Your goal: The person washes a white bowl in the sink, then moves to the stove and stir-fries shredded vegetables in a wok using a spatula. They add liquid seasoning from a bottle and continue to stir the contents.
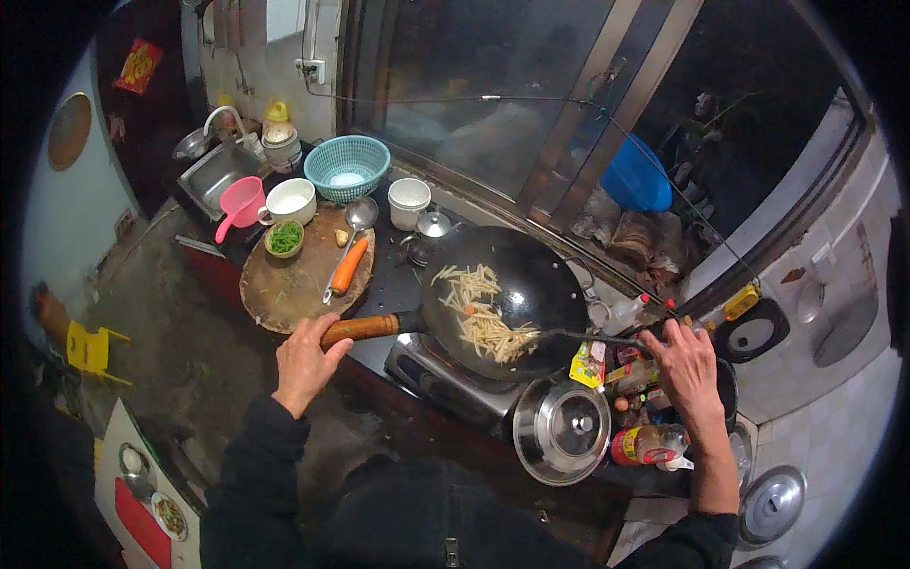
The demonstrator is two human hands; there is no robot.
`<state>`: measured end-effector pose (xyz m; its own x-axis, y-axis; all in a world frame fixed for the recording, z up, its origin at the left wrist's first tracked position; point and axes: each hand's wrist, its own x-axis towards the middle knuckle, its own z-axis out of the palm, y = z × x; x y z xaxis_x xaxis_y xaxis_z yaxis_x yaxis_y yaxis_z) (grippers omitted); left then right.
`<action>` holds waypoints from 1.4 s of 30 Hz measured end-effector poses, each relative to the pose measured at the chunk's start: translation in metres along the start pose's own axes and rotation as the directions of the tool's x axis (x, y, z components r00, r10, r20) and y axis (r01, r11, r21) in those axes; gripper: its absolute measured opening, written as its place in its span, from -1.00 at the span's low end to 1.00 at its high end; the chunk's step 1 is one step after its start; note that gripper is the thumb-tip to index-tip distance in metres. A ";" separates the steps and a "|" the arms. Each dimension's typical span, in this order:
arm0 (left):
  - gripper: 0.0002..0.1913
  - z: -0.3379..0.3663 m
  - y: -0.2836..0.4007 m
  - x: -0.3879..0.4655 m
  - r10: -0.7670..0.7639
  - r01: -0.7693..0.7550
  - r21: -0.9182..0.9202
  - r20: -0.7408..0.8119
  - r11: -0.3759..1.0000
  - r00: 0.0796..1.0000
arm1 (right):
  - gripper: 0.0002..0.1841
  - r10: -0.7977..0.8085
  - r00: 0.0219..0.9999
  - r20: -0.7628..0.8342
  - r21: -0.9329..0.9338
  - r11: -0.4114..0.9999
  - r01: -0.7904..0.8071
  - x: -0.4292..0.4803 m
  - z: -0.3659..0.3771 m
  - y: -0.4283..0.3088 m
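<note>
My left hand is closed around the wooden handle of a dark wok. The wok sits tilted over a metal-sided stove. Pale cut strips of food lie in a band across its left and lower part, with a small orange piece among them. On the right, my right hand grips a dark metal cooking utensil whose far end reaches into the strips; its head is hidden there.
Left of the wok, a round wooden chopping board bears a carrot, a ladle and a bowl of chopped greens. A steel lid and a bottle crowd the right side. Behind stand a blue basket and a sink.
</note>
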<state>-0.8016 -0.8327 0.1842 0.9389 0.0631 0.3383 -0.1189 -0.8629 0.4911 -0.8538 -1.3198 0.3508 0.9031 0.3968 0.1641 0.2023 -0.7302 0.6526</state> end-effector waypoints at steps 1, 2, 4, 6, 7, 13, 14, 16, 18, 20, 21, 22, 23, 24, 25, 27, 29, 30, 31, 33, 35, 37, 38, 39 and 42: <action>-0.55 0.001 0.000 -0.001 -0.003 0.003 -0.001 -0.016 1.000 1.000 | -0.64 -0.052 0.999 0.007 -0.029 0.998 0.052 -0.003 -0.003 0.002; -0.56 0.000 0.000 -0.002 -0.020 0.020 0.009 -0.009 1.000 1.000 | -0.65 -0.086 0.996 0.011 -0.049 0.995 0.087 0.001 0.000 -0.003; -0.56 0.004 0.005 0.001 -0.025 0.025 0.010 0.021 1.000 0.999 | -0.66 -0.092 0.995 0.046 -0.035 0.995 0.093 0.011 0.008 -0.022; -0.56 0.006 0.004 0.000 -0.002 0.002 -0.003 0.010 1.000 1.000 | -0.65 0.002 1.000 0.005 0.124 0.992 -0.002 0.033 0.043 -0.039; -0.56 0.005 0.002 0.000 0.007 -0.007 -0.005 -0.004 1.000 1.000 | -0.67 0.059 0.998 -0.016 0.192 0.980 -0.055 0.047 0.055 -0.042; -0.56 0.005 0.007 -0.006 -0.040 0.040 -0.001 0.000 0.999 0.999 | -0.75 0.303 0.953 0.030 0.273 0.914 -0.299 0.091 0.073 -0.025; -0.56 0.006 0.009 -0.006 -0.042 0.042 -0.009 0.002 0.999 0.999 | -0.73 0.300 0.953 0.029 0.243 0.923 -0.298 0.099 0.087 -0.023; -0.56 0.006 0.009 -0.007 -0.051 0.051 -0.008 0.002 0.999 0.999 | -0.72 0.238 0.971 0.009 0.290 0.929 -0.230 0.115 0.092 -0.037; -0.56 0.003 0.009 -0.008 -0.053 0.053 0.005 0.016 0.999 0.998 | -0.64 0.143 0.990 -0.013 0.340 0.932 -0.130 0.123 0.084 -0.054; -0.57 0.001 0.009 -0.009 -0.055 0.054 0.006 0.045 0.999 0.997 | -0.61 0.033 0.996 -0.087 0.316 0.949 -0.004 0.115 0.068 -0.055; -0.57 0.001 0.009 -0.010 -0.052 0.051 0.013 0.036 0.999 0.998 | -0.59 -0.023 0.993 -0.118 0.301 0.952 0.058 0.108 0.061 -0.054; -0.57 0.003 0.008 -0.011 -0.048 0.048 0.016 0.031 0.999 0.998 | -0.55 -0.071 0.994 -0.079 0.231 0.969 0.088 0.101 0.057 -0.048; -0.57 0.005 0.006 -0.011 -0.045 0.044 0.019 0.026 0.999 0.999 | -0.57 -0.113 0.988 -0.104 0.202 0.970 0.132 0.092 0.047 -0.038; -0.57 0.006 0.008 -0.010 -0.041 0.041 0.009 0.035 0.999 0.999 | -0.58 -0.126 0.986 -0.107 0.138 0.980 0.140 0.081 0.041 -0.023; -0.56 0.005 0.008 -0.009 -0.043 0.043 0.005 0.040 0.999 0.998 | -0.59 -0.144 0.983 -0.115 0.077 0.985 0.153 0.074 0.036 -0.012; -0.56 0.002 0.009 -0.010 -0.052 0.052 0.000 0.045 0.999 0.998 | -0.63 -0.122 0.991 -0.054 0.019 0.992 0.123 0.050 0.011 0.001; -0.57 -0.001 0.010 -0.011 -0.071 0.071 -0.008 0.042 0.997 0.997 | -0.62 -0.126 0.991 -0.044 0.027 0.992 0.127 0.033 0.002 0.008; -0.57 0.001 0.010 -0.010 -0.060 0.060 -0.015 0.034 0.998 0.998 | -0.61 -0.130 0.991 -0.003 0.041 0.991 0.130 0.026 -0.001 0.008; -0.57 0.003 0.010 -0.010 -0.049 0.050 -0.020 0.025 0.999 0.998 | -0.60 -0.136 0.990 0.037 0.056 0.989 0.133 0.021 -0.002 0.007; -0.57 0.005 0.011 -0.009 -0.036 0.037 -0.019 0.027 0.999 0.999 | -0.64 -0.096 0.993 0.073 0.072 0.993 0.091 0.033 0.028 -0.014; -0.57 0.006 0.012 -0.007 -0.032 0.033 -0.018 0.043 0.999 0.999 | -0.68 0.009 1.000 -0.024 0.169 0.986 -0.004 0.049 0.060 -0.022; -0.57 0.003 0.010 -0.009 -0.040 0.042 -0.030 0.049 0.999 0.998 | -0.68 0.109 0.991 0.075 0.202 0.972 -0.122 0.054 0.060 -0.010; -0.57 0.002 0.009 -0.010 -0.045 0.047 -0.036 0.053 0.998 0.998 | -0.68 0.156 0.980 0.126 0.215 0.960 -0.181 0.054 0.058 0.000; -0.57 0.002 0.008 -0.011 -0.045 0.046 -0.031 0.034 0.998 0.998 | -0.70 0.184 0.975 0.126 0.240 0.948 -0.210 0.050 0.052 0.013; -0.57 0.007 0.010 -0.014 -0.043 0.043 -0.029 0.010 0.999 0.999 | -0.76 0.194 0.918 0.346 0.109 0.963 -0.245 0.054 0.037 0.045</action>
<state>-0.8132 -0.8460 0.1785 0.9462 0.0953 0.3091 -0.0877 -0.8443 0.5287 -0.7814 -1.3519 0.3618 0.9993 0.0300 0.0208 0.0152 -0.8612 0.5080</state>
